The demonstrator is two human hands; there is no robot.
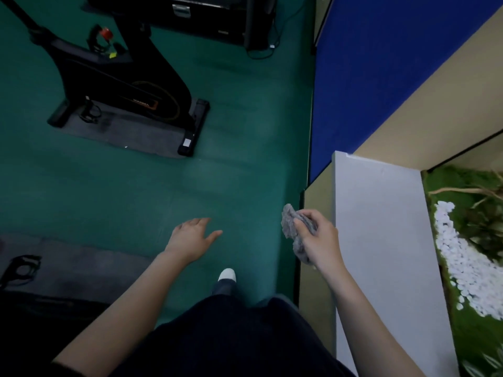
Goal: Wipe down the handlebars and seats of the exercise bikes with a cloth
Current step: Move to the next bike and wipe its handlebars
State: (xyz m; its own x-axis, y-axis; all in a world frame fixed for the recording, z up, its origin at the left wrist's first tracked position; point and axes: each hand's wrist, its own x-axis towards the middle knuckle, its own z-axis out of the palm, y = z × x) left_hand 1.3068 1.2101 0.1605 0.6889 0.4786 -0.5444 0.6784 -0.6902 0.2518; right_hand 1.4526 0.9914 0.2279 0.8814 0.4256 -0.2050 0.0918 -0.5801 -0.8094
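Note:
My right hand [317, 238] is closed around a crumpled grey cloth [290, 223], held at waist height over the green floor beside a white ledge. My left hand [192, 236] hovers empty with fingers spread, palm down. A black exercise bike [119, 77] stands on a dark mat at the upper left, well ahead of both hands; only its frame and base show, its handlebars and seat are out of view. A pedal of a second bike [20, 269] shows at the lower left on another grey mat.
A white ledge [381, 227] and a planter with moss and white pebbles [468, 254] run along my right. A blue partition wall [381, 77] stands behind it. Dark equipment with a cable [217, 20] sits at the top. Green floor [231, 131] lies between the bikes.

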